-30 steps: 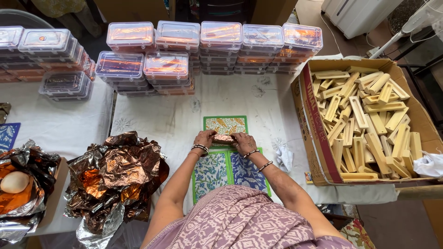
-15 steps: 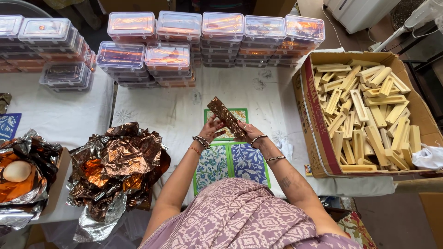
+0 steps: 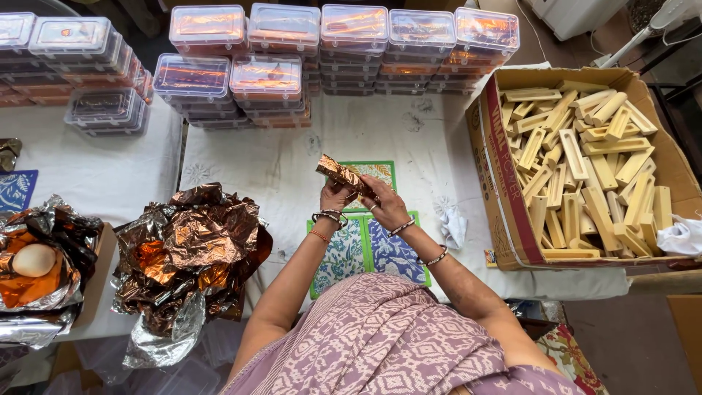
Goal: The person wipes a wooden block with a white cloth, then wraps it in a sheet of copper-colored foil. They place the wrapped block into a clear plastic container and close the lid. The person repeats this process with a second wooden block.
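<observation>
Above the patterned mats (image 3: pixel 369 252), left hand (image 3: pixel 335 197) and right hand (image 3: pixel 385 208) grip a tilted foil-wrapped bar (image 3: pixel 341 176).

Bare white bench (image 3: pixel 278 179) lies open from 10 to 1 o'clock of the printed mats (image 3: pixel 369 252), up to the stacked clear boxes (image 3: pixel 267 80) walling 12 o'clock. At 9 o'clock the crumpled foil heap (image 3: pixel 190 256) blocks the way. At 3 o'clock the cardboard carton (image 3: pixel 504 183) of wooden blocks stands, with a narrow strip and a crumpled white rag (image 3: pixel 453 227) between.
</observation>
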